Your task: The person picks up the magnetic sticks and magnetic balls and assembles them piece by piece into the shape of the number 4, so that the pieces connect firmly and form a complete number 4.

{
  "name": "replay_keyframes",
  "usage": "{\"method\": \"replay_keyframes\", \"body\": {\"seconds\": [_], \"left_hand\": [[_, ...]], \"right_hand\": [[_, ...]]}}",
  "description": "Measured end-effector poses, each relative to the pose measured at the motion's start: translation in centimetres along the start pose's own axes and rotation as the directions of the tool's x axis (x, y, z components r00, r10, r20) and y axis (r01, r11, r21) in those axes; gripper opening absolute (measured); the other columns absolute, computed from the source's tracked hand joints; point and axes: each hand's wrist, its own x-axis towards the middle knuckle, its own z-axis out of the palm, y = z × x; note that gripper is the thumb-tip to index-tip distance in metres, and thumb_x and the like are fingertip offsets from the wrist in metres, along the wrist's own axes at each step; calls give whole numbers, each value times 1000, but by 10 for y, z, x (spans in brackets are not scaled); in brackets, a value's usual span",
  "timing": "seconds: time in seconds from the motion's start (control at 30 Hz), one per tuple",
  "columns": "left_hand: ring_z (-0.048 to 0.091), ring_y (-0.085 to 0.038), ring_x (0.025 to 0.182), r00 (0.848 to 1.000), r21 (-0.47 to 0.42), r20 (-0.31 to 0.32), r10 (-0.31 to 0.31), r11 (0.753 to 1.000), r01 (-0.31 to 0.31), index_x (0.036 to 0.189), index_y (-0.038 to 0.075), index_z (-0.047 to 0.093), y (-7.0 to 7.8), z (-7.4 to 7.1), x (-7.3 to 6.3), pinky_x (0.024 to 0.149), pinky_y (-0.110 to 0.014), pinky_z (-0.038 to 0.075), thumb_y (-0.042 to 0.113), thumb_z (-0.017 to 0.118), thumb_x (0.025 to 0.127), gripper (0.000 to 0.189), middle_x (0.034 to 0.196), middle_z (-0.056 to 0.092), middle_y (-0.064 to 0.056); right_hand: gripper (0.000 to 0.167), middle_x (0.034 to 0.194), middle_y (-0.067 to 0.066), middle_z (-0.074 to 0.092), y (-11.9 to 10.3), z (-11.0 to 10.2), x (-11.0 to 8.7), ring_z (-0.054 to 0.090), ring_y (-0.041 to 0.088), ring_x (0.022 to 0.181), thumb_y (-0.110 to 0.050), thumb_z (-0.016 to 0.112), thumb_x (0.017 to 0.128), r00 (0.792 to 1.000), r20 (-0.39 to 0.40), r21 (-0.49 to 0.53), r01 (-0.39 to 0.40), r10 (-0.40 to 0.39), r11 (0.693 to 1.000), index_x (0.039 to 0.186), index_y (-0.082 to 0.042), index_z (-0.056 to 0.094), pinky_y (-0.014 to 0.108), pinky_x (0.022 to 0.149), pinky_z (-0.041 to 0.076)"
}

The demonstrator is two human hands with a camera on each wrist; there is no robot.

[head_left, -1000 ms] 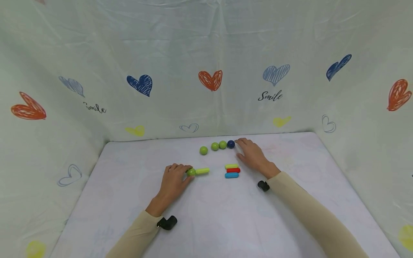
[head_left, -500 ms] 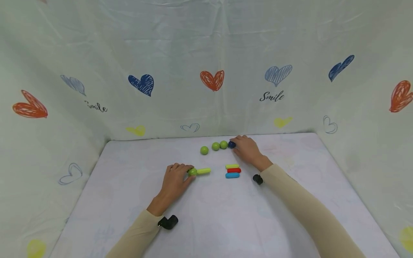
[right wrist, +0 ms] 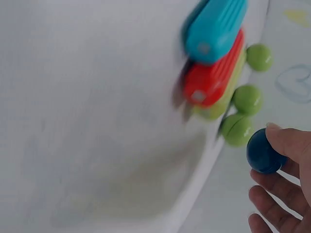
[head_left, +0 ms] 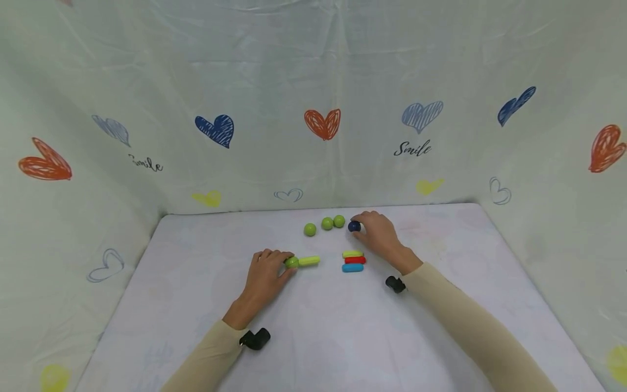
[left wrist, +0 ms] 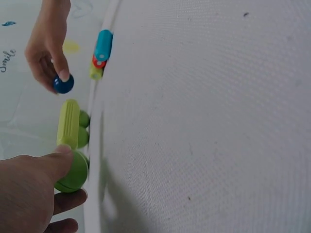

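Observation:
My left hand (head_left: 262,277) grips a green ball (left wrist: 75,172) between thumb and fingers. A yellow-green ridged rod (left wrist: 68,124) touches the ball and points right, toward the middle of the table. Further back on the right, my right hand (head_left: 381,237) pinches a dark blue ball (right wrist: 262,151) between thumb and fingertips. In the right wrist view the blue ball appears raised off the table, apart from the other balls. Below that hand, a blue rod (head_left: 352,268), a red rod (head_left: 355,260) and a second yellow-green rod (head_left: 352,253) lie side by side.
Near the table's back edge rest three green balls: a left one (head_left: 309,230), a middle one (head_left: 327,223) and a right one (head_left: 339,221), the last two touching or nearly so. A white table (head_left: 313,337) spreads beneath, and a heart-printed curtain (head_left: 274,81) stands behind.
My right hand reached the blue ball from the right, took hold of it, and drew it slightly toward me, away from the green balls. The left hand stays put.

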Motion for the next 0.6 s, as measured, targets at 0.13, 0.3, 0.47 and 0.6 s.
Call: {"method": "replay_keyframes", "body": {"seconds": [0.13,0.3,0.47,0.6], "left_hand": [[64,-27,104,1000,-6,-2,3,1000,-3,122,11,76,-1,1,-1,102,-53,47,27,87,90,37,108,77,-4],[64,-27,105,1000,-32,-9,12,999,-13,122,11,76,0,1,0,101,-53,46,27,86,90,37,107,76,-4],[64,-27,105,1000,-34,-2,5,999,-6,122,11,76,1,2,0,102,-53,46,27,86,90,37,108,77,-4],[64,-27,107,1000,-28,11,-5,1000,5,123,11,75,3,2,0,103,-53,46,27,85,91,38,110,77,-5]], "right_hand": [[40,114,12,78,-18,-1,-11,69,30,100,-17,87,90,997,-19,46,76,-75,996,125,-4,76,43,89,60],[37,110,8,79,-37,3,-21,70,26,96,-17,88,88,986,-20,62,167,-166,984,122,-6,77,41,84,59],[35,109,6,79,-53,9,-27,72,24,96,-17,89,87,974,-11,66,226,-226,972,119,-7,78,41,84,59],[35,109,4,79,-59,15,-30,73,23,98,-17,90,86,969,-3,56,247,-247,967,117,-9,78,40,86,59]]}}
